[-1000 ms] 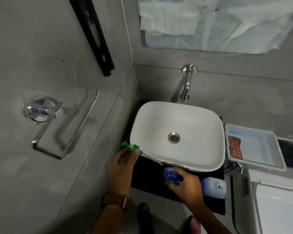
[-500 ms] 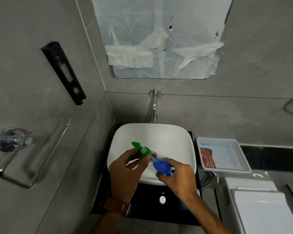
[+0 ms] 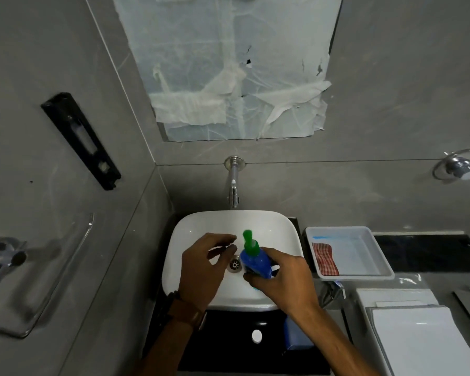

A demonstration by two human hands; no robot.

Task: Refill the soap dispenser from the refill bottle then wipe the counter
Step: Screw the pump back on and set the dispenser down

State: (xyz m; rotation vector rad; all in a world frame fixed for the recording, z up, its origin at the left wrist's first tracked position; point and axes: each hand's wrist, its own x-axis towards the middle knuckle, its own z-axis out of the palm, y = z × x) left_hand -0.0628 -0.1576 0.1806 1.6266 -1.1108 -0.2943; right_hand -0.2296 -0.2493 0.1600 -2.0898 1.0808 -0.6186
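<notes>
My right hand (image 3: 280,278) grips the blue soap dispenser (image 3: 255,263) over the white basin (image 3: 198,229); its green pump head (image 3: 250,244) is seated on top. My left hand (image 3: 204,267) hovers just left of the pump with its fingers apart, holding nothing. The blue refill bottle (image 3: 293,335) lies on the black counter (image 3: 228,343) below the basin, partly hidden by my right forearm. Its white cap (image 3: 256,336) rests beside it on the counter.
A wall tap (image 3: 233,185) hangs over the basin. A white tray (image 3: 364,234) holding a red checked cloth (image 3: 324,259) sits to the right. A white toilet tank lid (image 3: 418,337) lies at lower right. A chrome towel holder (image 3: 38,272) juts from the left wall.
My left hand put the green pump into the dispenser's neck and let go. Both hands rose from the counter edge to over the basin. The head view tilted up.
</notes>
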